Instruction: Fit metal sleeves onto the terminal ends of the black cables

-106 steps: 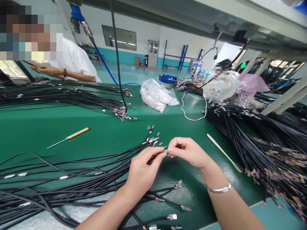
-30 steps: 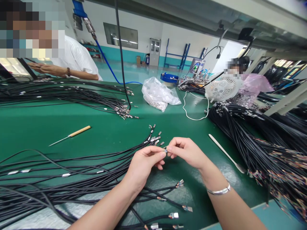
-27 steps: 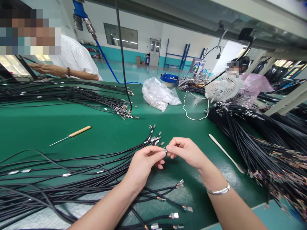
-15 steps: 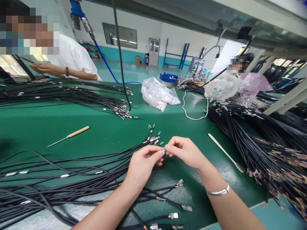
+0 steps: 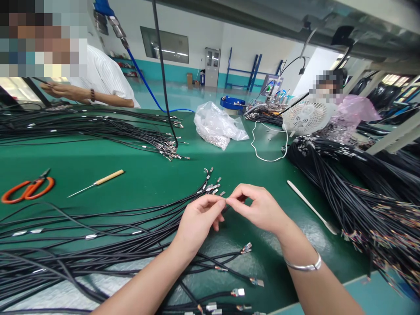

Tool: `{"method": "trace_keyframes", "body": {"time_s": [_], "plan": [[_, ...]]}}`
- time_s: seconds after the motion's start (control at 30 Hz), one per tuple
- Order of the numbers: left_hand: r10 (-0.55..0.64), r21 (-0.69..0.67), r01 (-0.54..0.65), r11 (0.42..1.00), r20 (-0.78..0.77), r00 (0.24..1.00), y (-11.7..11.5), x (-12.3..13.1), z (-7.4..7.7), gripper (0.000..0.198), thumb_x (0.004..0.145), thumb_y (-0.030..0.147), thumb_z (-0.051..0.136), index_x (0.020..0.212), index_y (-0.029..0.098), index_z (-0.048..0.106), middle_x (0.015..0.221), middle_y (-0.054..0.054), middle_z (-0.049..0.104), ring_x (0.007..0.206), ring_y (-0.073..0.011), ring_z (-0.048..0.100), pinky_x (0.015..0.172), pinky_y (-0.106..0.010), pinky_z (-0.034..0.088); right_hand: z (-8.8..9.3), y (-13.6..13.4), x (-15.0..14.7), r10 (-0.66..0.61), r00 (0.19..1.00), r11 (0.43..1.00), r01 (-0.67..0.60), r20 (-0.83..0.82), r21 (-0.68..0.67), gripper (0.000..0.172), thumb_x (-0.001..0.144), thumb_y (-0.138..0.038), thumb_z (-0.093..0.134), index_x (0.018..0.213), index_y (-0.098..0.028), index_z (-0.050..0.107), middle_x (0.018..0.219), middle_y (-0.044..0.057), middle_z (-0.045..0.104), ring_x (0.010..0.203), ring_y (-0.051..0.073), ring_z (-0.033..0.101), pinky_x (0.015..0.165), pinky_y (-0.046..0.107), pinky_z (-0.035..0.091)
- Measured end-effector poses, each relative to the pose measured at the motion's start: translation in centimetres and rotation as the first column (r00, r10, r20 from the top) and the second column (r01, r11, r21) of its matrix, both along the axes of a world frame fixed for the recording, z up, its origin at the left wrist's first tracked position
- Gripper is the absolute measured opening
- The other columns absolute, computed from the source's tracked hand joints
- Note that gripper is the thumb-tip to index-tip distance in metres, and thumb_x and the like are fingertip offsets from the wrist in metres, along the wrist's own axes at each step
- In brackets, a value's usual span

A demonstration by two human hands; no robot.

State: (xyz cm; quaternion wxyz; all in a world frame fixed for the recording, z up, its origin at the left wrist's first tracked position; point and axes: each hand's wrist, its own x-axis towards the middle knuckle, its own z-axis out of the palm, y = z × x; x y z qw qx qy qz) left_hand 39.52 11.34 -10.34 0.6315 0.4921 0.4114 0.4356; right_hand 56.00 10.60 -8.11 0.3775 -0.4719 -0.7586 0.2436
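My left hand (image 5: 201, 216) is closed in a pinch above the green table (image 5: 144, 175). My right hand (image 5: 257, 205), with a silver bangle on its wrist, pinches too, its fingertips meeting those of my left. Whatever lies between the fingertips is too small and hidden to make out. Black cables (image 5: 131, 245) with metal connectors run beneath and beside my left arm. Just beyond my left hand, more connector ends (image 5: 213, 188) fan out. Near my right forearm, connector-tipped cable ends (image 5: 246, 248) lie on the table.
Orange-handled scissors (image 5: 31, 190) and an awl (image 5: 110, 176) lie at left. A pale stick tool (image 5: 310, 205) and a thick cable bundle (image 5: 341, 188) are at right. Farther back are a plastic bag (image 5: 218, 127), a fan (image 5: 305, 118), more cables (image 5: 98, 127) and a person's arm (image 5: 111, 99).
The fingertips of both hands have drawn together, and the small metal piece seen between them before is now hidden. The view has shifted slightly, bringing the orange scissors in at left.
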Motion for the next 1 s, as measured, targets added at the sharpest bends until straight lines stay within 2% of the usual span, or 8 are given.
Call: {"method": "trace_keyframes", "body": {"time_s": [0.13,0.27,0.53,0.73,1.0], "plan": [[-0.037,-0.053,0.043,0.998,0.107,0.994,0.04,-0.11,-0.04,0.019,0.07,0.031,0.067,0.071,0.013,0.061,0.06,0.0,0.059,0.05,-0.0102,0.054,0.052,-0.022,0.045,0.14,0.04,0.11,0.019,1.0,0.998,-0.021,-0.025,-0.06,0.014,0.085,-0.02,0.057,0.071,-0.02,0.058,0.069,-0.003,0.058,0.064,0.013,0.052,0.059,0.023,0.039],[-0.056,-0.137,0.091,0.986,0.239,0.969,-0.08,-0.27,-0.01,0.019,0.068,0.03,0.069,0.07,0.013,0.063,0.065,-0.001,0.058,0.055,-0.0108,0.054,0.054,-0.025,0.049,0.41,0.13,0.04,0.054,0.995,0.988,-0.066,-0.085,-0.138,0.015,0.086,-0.022,0.056,0.072,-0.019,0.059,0.07,-0.003,0.059,0.064,0.013,0.052,0.059,0.023,0.039],[-0.037,-0.203,0.106,0.973,0.32,0.947,-0.15,-0.43,-0.21,0.016,0.068,0.026,0.069,0.071,0.011,0.063,0.068,-0.002,0.058,0.056,-0.01,0.052,0.057,-0.027,0.052,0.33,0.17,-0.07,0.067,0.992,0.981,-0.085,-0.105,-0.176,0.014,0.086,-0.023,0.055,0.074,-0.018,0.059,0.071,-0.001,0.06,0.066,0.014,0.052,0.061,0.024,0.04],[-0.028,-0.192,0.09,0.977,0.307,0.951,-0.04,-0.44,-0.04,0.018,0.068,0.029,0.069,0.072,0.012,0.064,0.068,-0.002,0.058,0.058,-0.0117,0.054,0.055,-0.026,0.05,0.05,0.3,0.18,0.027,0.994,0.985,-0.044,-0.105,-0.167,0.015,0.085,-0.026,0.056,0.073,-0.018,0.059,0.069,-0.001,0.059,0.064,0.014,0.052,0.059,0.023,0.04],[-0.067,-0.111,0.089,0.99,0.188,0.98,0.17,-0.29,-0.51,0.019,0.071,0.03,0.068,0.071,0.012,0.061,0.061,-0.001,0.058,0.048,-0.0079,0.049,0.045,-0.019,0.036,-0.41,0.47,0.17,-0.005,0.996,0.989,-0.008,-0.088,-0.148,0.014,0.083,-0.026,0.06,0.071,-0.018,0.061,0.068,-0.003,0.06,0.062,0.012,0.052,0.056,0.021,0.039]]}}
